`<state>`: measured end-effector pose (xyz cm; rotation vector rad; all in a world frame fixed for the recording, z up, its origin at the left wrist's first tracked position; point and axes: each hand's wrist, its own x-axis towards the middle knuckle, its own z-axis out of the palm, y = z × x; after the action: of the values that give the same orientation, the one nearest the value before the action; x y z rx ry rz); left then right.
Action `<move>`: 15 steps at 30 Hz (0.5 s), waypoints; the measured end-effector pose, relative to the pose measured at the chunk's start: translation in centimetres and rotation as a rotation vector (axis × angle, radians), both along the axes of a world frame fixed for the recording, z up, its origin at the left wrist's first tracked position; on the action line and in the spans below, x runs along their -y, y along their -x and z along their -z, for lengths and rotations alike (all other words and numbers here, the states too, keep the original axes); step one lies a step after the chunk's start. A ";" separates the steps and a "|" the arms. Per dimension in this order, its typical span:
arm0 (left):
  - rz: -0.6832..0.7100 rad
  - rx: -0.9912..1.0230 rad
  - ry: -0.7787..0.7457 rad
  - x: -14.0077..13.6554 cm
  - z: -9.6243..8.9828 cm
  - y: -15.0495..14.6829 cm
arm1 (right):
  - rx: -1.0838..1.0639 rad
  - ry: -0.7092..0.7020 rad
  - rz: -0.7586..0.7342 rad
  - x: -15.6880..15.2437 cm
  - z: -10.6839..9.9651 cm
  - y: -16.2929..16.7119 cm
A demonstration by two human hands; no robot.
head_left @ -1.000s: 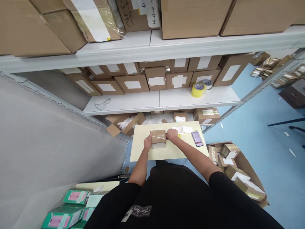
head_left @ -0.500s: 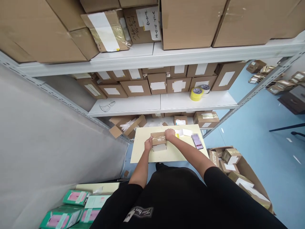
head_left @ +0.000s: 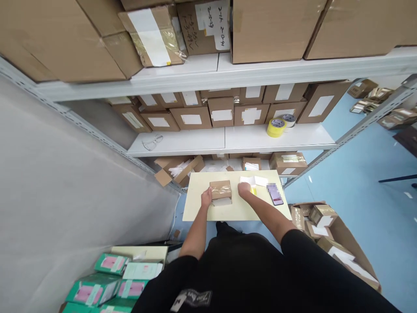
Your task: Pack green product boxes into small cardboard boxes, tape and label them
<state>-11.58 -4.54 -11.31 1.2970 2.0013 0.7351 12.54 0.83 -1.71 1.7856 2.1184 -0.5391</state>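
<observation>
- Holding the carton [head_left: 220, 190] at its left end: left hand [head_left: 206, 198], fingers closed on that edge.
- Carton sits left of the middle on the pale surface [head_left: 234, 213], top shut, shiny clear tape across it. Near side shows white; label or paper, can't tell.
- Done, by the look of it: carton closed, top taped. Left over: can't tell whether the far side, ends or underside are taped.
- Right hand [head_left: 244, 188] is off the carton, just right of it, curled beside a yellow item [head_left: 253, 191]. Fingers hidden; can't tell if they hold anything.
- White papers [head_left: 260, 181] lie beyond the yellow item; phone [head_left: 276, 198] at the surface's right end.
- Big open box [head_left: 351, 240] on the floor, right, holds other taped cartons.
- Versus half a second ago: right hand has left the carton's far right corner and moved right; left hand keeps its hold; carton looks unmoved on the surface.
</observation>
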 end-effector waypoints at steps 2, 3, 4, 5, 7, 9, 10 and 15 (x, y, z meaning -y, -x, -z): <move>-0.013 -0.004 -0.005 -0.1 0.2 0.1 | 0.010 0.002 0.064 1.3 0.9 -1.3; -0.028 -0.007 0.006 -0.2 0.3 0.1 | 0.017 -0.001 0.095 1.8 1.4 -2.0; -0.044 -0.011 0.018 -0.4 0.4 0.1 | 0.018 -0.009 0.145 2.1 1.9 -2.8; -0.052 -0.012 0.025 -0.6 0.5 0.1 | -0.008 -0.042 0.217 2.3 2.3 -3.5; -0.055 -0.018 0.036 -0.9 0.6 0.1 | -0.093 -0.121 0.286 2.6 3.0 -4.9; -0.048 -0.028 0.042 -0.9 0.7 0.2 | -0.207 -0.195 0.272 2.9 3.4 -6.0; -0.045 -0.033 0.047 -0.9 0.8 0.2 | -0.259 -0.219 0.250 3.2 3.4 -6.6; -0.031 0.010 0.031 -0.2 0.9 0.5 | -0.432 -0.314 0.171 5.1 2.7 -9.3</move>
<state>-12.05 -4.34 -12.22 1.2443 2.0212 0.7215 21.81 -4.24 -4.39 2.2015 2.4577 -0.7246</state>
